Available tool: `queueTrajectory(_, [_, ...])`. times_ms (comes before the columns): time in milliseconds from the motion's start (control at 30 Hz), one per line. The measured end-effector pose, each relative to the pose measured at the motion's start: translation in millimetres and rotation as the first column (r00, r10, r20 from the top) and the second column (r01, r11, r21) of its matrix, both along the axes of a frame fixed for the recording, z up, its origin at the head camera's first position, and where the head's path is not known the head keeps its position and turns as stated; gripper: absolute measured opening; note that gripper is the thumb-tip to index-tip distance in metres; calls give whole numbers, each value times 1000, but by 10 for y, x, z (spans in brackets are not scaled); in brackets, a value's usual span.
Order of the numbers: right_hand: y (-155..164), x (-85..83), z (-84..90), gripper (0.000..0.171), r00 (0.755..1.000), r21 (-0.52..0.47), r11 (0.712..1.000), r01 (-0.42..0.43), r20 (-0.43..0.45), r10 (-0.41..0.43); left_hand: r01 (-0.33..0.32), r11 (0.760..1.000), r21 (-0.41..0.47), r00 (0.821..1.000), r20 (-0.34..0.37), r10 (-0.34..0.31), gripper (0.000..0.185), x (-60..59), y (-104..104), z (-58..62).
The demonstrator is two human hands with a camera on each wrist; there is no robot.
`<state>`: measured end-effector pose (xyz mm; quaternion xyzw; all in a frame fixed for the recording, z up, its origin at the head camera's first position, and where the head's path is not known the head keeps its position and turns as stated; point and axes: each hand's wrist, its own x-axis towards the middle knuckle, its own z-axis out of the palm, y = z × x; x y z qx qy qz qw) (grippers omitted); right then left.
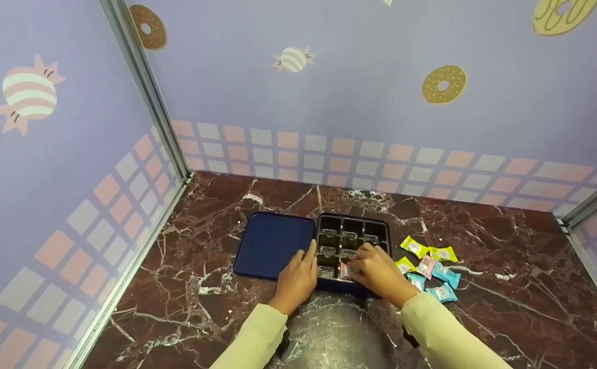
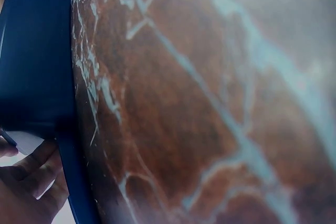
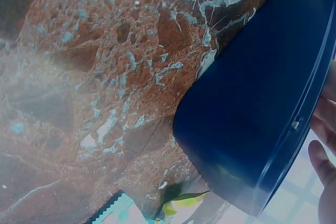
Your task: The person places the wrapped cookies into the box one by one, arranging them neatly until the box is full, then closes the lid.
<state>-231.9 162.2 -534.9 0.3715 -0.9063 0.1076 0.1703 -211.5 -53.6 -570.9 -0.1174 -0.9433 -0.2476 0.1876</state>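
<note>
**A:** Head view first: the dark blue box [image 1: 352,246] sits mid-table on the marble top [image 1: 508,241], with its lid [image 1: 272,245] lying flat at its 9 o'clock, touching it. The person's right hand [image 1: 377,271] is down over the near-right cells, fingers curled on what looks like a pink candy [image 1: 344,270] going into the front row. The left hand [image 1: 298,277] rests on the box's near-left edge, fingers fairly straight, steadying rather than gripping.

**B:** So how full is it?

**A:** Barely started, I'd guess. Most cells look dark, and the glints in them are too small to tell. The loose candies [image 1: 429,266] lie in a little heap at the box's 3 o'clock: yellow, pink and blue wrappers, still several, so most of the filling looks left.

**B:** Left wrist cam any use?

**A:** Not much. It shows a blurry blue wall of the box [image 2: 37,51] at 9 o'clock, marble across the rest, and a bit of the left hand's fingers [image 2: 29,179] at 7 o'clock, lying loosely against the blue edge. No cells visible.

**B:** Right wrist?

**A:** The blue side of the box [image 3: 257,114] runs toward 4 o'clock, with fingertips [image 3: 321,163] at the right edge, and a yellow wrapper [image 3: 181,205] and a blue one [image 3: 118,211] peeking in at 6 o'clock. The grip can't be made out from there.
</note>
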Motion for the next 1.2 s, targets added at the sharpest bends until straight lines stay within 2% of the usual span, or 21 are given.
queueTrajectory(267, [11, -5, -34, 21, 1000, -19, 1000, -21, -4, 21, -6, 1000, -13, 999, -35, 6, 43, -1, 2, -21])
queueTrajectory(1000, [-2, -76, -36, 16, 998, 17, 998, -63, 13, 63, 4, 1000, 14, 1000, 29, -4, 45, 3, -4, -3])
queueTrajectory(1200, [-24, -84, -30, 13, 997, 18, 998, -60, 49, 59, 9, 1000, 8, 1000, -3, -9, 43, 5, -10, -12])
